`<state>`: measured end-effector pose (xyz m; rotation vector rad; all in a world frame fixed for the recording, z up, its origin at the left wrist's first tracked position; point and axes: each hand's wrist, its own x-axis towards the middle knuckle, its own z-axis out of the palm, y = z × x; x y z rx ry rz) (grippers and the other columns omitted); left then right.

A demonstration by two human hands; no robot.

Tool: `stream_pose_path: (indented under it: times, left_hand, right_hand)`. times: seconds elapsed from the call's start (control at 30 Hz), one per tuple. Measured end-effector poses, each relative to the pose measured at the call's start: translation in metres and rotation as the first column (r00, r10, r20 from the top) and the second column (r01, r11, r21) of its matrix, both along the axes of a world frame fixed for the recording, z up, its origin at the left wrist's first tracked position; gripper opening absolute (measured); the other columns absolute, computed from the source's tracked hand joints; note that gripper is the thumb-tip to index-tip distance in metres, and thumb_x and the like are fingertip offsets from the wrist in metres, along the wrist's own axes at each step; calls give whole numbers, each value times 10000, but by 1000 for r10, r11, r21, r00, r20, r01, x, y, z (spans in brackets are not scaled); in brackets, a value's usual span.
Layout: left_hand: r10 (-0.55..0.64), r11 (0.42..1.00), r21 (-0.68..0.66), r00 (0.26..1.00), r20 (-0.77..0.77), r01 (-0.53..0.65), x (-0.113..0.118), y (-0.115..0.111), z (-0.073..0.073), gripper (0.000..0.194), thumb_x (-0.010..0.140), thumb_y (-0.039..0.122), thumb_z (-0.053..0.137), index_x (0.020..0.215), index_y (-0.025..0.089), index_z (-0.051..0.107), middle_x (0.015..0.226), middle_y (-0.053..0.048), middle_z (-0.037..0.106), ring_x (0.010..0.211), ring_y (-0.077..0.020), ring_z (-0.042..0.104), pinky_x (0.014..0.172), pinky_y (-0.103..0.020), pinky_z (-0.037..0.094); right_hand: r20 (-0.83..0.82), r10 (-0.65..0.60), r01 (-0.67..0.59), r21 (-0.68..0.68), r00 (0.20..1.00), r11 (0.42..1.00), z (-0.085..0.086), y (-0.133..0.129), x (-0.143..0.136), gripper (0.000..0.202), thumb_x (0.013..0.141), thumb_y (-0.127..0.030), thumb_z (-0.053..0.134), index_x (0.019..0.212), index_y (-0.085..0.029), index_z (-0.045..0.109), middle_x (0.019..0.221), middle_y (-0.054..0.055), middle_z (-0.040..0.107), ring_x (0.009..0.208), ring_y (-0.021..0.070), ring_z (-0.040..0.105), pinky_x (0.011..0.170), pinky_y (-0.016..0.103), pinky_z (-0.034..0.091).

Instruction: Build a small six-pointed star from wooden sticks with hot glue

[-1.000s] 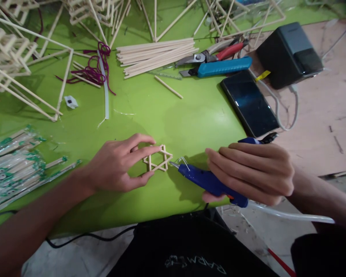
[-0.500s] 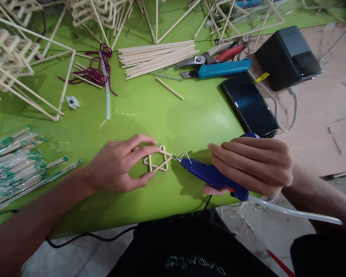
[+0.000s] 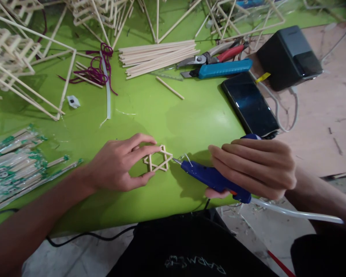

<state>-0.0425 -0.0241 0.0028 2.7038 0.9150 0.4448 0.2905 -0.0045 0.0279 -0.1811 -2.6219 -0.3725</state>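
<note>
Between the thumb and fingers of my left hand is a small six-pointed star made of thin wooden sticks, just over the green table. My right hand is wrapped round a blue glue gun, with a long clear glue stick coming out of its back end. The gun's metal nozzle is at the star's right-hand point; whether it touches I cannot tell. A pale strand stands up near the gun's front.
Beyond my hands lie a pile of wooden sticks, pruning shears, a blue utility knife and a phone beside a black box. Stick frames, purple cord and wrapped chopsticks are on the left.
My right hand and the glue gun have shifted very slightly to the right and down. My left hand and the star have hardly moved.
</note>
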Motion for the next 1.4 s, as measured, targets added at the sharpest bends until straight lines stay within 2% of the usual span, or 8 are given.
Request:
stream_pose_path:
  times: [0.2,0.4,0.6,0.73,0.8,0.87,1.1,1.4]
  left_hand:
    - [6,1000,6,1000,14,-6,-2,-1,-2,478,908,433,621,1314,186,572,1221,-97,647,636,-90,599,487,-226,481]
    - [-9,999,-45,1000,3,9,-4,0,-1,490,886,308,600,1364,214,550,1270,-89,633,670,-95,621,503,-220,504]
    - [0,986,-168,999,42,7,-7,1,4,747,826,140,514,1538,236,310,1444,-100,567,1026,-184,687,717,-277,601]
    - [52,985,-166,998,26,-47,-7,1,7,736,875,340,620,1530,208,314,1381,-141,579,809,-158,661,569,-259,547]
    - [91,991,-105,996,20,-89,-6,1,7,775,872,461,676,1509,172,342,1284,-146,620,789,-168,646,564,-271,540]
    - [126,989,-84,992,13,-125,-6,0,6,774,880,493,682,1496,155,358,1218,-137,645,805,-179,645,585,-279,539]
    - [145,940,-318,988,48,-122,-10,0,1,720,889,376,690,1510,243,351,1158,-64,694,624,-94,540,597,-253,508]
    - [179,884,-453,978,103,-114,-13,2,-2,679,953,249,595,1555,300,285,1314,-70,659,625,-60,517,616,-218,491]
  right_hand:
    - [-13,24,-25,-36,1000,999,0,0,-3,454,847,-576,720,855,-122,713,823,101,753,735,192,698,617,322,609]
    - [-55,16,-21,-94,998,995,-2,-3,-3,450,855,-569,715,885,-120,714,849,106,758,755,201,710,633,333,623]
    - [-84,6,-17,-128,996,992,-7,-3,-1,443,905,-560,651,889,-122,715,891,113,752,788,205,712,655,344,625]
    - [-85,-12,1,-122,996,993,-7,-3,-1,410,921,-543,634,866,-144,709,887,99,754,781,190,707,669,336,627]
    - [-93,-11,-1,-124,996,992,-8,-3,-2,427,909,-555,645,869,-134,707,881,107,755,771,194,712,666,340,626]
    - [-108,-6,-8,-132,994,991,-7,-2,-2,439,904,-571,646,874,-137,705,876,104,759,759,192,719,660,334,625]
    - [-99,-33,1,-304,995,953,1,-4,-5,442,917,-519,639,895,-83,711,873,165,765,785,237,737,701,382,619]
    - [-114,28,-63,-314,993,947,-2,-1,-10,519,839,-602,701,871,-84,713,866,157,771,760,235,751,644,357,631]
